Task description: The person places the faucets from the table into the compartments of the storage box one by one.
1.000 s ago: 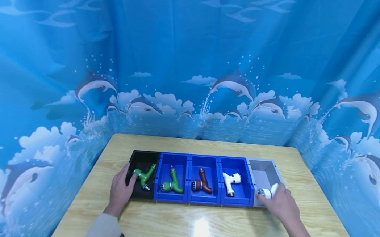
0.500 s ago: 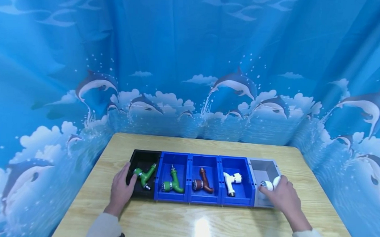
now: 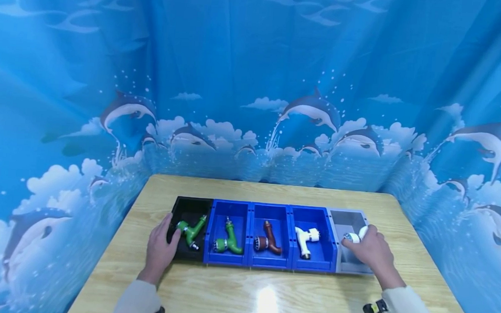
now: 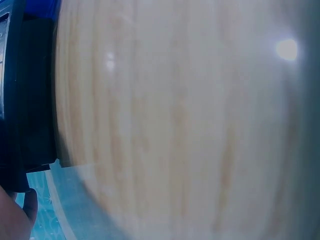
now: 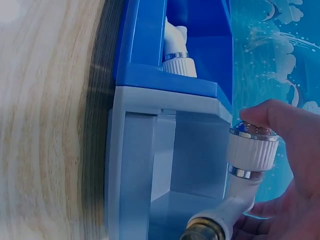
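Observation:
My right hand (image 3: 374, 250) holds a white faucet (image 5: 252, 150) over the grey bin (image 5: 135, 170). In the right wrist view the thumb presses the faucet's ribbed handle end, fingers curl behind the body, and a brass-coloured threaded end points toward the camera. My left hand (image 3: 162, 239) grips the left wall of the black bin (image 3: 192, 205), thumb over the rim. A green faucet (image 3: 192, 230) with a chrome tip lies in that bin. The left wrist view shows only the thumb (image 4: 30, 205) side of that hand at the bin's corner.
Three blue bins (image 3: 231, 208) join the black and grey ones in a row. They hold another green faucet (image 3: 229, 241), a brown faucet (image 3: 268, 241) and a second white faucet (image 3: 304, 241). A dolphin-print curtain (image 3: 255, 80) surrounds the wooden table (image 3: 207, 292).
My right hand has moved slightly up and away with the white faucet, showing more of the grey bin's near edge. The left hand stays at the black bin.

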Tool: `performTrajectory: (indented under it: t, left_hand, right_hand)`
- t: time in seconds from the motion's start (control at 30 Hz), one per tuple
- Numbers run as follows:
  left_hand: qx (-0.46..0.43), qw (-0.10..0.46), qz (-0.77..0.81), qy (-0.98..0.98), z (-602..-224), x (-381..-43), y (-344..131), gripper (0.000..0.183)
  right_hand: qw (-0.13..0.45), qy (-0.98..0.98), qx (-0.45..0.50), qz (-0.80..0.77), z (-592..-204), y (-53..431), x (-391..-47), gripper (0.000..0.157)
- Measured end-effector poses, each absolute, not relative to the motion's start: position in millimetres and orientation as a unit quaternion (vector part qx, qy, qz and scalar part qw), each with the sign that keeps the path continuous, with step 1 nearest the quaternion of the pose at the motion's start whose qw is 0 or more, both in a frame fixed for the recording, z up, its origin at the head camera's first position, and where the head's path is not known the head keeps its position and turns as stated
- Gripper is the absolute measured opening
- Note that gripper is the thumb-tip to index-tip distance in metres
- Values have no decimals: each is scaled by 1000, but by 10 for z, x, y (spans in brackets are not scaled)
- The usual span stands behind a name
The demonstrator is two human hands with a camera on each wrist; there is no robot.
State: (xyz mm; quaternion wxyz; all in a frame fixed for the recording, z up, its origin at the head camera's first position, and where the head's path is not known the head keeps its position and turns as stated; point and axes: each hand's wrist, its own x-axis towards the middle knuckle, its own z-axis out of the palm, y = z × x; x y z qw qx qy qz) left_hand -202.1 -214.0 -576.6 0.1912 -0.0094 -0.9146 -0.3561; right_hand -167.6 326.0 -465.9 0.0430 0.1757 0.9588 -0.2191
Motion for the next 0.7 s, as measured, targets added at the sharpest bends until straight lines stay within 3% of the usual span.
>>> performTrajectory:
  t: [0.33,0.7]
  left_hand:
    - [-11,192,-354,-915,-5745,-2017,-2134,57]
    - [1,175,-360,-917,-5745,-2013,-2129,58]
  right_hand:
    - [43,956,181,-229,-4696,3267,-1789,107]
    - [35,954,206,-213,-4733,3237,-1897,102]
